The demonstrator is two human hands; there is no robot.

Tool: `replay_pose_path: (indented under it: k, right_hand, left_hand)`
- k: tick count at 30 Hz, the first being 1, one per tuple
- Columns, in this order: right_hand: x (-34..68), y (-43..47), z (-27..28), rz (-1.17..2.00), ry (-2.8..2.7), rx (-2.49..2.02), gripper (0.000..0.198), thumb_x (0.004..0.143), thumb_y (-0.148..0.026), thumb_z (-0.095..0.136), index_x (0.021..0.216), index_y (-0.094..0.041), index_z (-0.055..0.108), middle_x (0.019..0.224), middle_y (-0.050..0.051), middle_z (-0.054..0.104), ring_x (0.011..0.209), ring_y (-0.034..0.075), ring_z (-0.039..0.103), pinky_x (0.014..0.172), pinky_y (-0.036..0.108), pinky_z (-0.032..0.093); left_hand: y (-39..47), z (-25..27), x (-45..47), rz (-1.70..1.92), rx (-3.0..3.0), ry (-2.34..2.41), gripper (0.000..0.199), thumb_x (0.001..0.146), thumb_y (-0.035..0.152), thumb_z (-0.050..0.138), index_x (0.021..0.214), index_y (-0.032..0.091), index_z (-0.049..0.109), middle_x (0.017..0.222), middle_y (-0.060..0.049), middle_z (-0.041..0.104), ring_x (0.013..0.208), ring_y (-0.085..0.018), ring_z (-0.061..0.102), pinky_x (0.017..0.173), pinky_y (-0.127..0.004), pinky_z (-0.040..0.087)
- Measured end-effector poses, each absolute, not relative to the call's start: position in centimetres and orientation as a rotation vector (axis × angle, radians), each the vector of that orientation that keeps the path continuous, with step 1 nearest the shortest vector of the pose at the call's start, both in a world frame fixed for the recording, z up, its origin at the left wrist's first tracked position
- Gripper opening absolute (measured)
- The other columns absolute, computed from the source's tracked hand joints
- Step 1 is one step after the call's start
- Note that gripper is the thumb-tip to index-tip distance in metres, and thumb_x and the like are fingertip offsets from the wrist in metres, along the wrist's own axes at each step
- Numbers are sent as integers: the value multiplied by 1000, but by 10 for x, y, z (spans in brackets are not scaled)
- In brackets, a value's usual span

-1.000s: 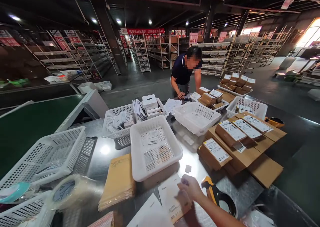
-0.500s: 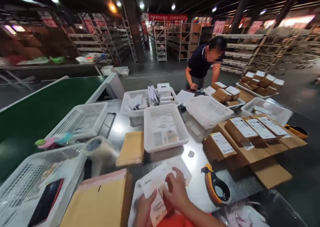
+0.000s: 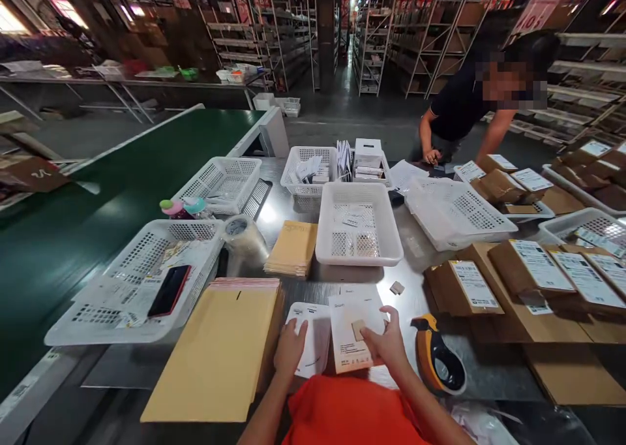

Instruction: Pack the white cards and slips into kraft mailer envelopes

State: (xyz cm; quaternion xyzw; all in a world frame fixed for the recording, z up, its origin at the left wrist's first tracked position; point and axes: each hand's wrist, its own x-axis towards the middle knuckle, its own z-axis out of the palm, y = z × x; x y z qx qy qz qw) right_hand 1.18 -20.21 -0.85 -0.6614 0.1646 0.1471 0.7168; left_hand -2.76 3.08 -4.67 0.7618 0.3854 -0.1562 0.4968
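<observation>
My left hand [image 3: 289,350] rests on the left edge of a flat white packet [image 3: 313,344], its thumb and fingers apart. Beside it lies a flat white printed box [image 3: 346,350], on top of another white one. Over its printed face, my right hand [image 3: 388,344] has its thumb on a small brown square [image 3: 358,329], the index finger stretched up near the box's right edge. The other right fingers are mostly hidden. Left of my hands stands a stack of yellow padded envelopes [image 3: 210,353]. A yellow and black tape dispenser [image 3: 440,357] lies to the right.
Small brown pieces [image 3: 397,288] lie on the metal table. Ahead stand a white basket [image 3: 359,256], smaller yellow envelopes [image 3: 291,246] and tape rolls [image 3: 244,239]. A phone [image 3: 169,291] sits in the left basket. Labelled cartons [image 3: 472,288] are at right; a person [image 3: 454,115] leans in beyond.
My left hand has left the printed box and moved to the white packet. The box now lies flatter on the table, my right hand still over it. The view has turned left.
</observation>
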Motion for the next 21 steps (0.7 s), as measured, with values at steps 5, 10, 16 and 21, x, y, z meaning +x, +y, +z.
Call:
replay_pose_path:
  k: [5, 10, 16, 21]
  right_hand:
    - [8, -229, -23, 329, 442, -1459, 103, 48, -41, 88, 131, -22, 28, 83, 3, 69, 77, 29, 70, 69, 42, 58]
    - [-4, -229, -9, 410, 538, -1304, 102, 41, -45, 91, 125, -15, 41, 93, 12, 72, 84, 31, 70, 74, 44, 59]
    - [-14, -225, -1, 504, 550, -1194, 90, 49, -45, 90, 121, -19, 43, 109, 14, 71, 89, 31, 71, 73, 42, 60]
    - [-9, -214, -8, 479, 436, -1266, 83, 52, -46, 88, 117, -17, 46, 104, 12, 72, 89, 28, 71, 76, 40, 59]
  left_hand:
    - [40, -73, -38, -418, 2300, 1068, 89, 81, 32, 67, 145, -11, 23, 152, -34, 24, 142, -47, 20, 106, -52, 39]
    - [35, -82, -38, -408, 2505, 1065, 62, 82, 30, 69, 130, -3, 46, 139, -29, 42, 131, -44, 38, 101, -55, 40]
    - [44, -65, -36, -227, 2455, 1080, 50, 83, 23, 66, 121, -3, 44, 127, -30, 47, 123, -45, 47, 98, -50, 41]
    - [44, -33, -43, -122, 2113, 853, 25, 87, 24, 46, 108, 10, 51, 114, -20, 62, 111, -35, 58, 98, -47, 44]
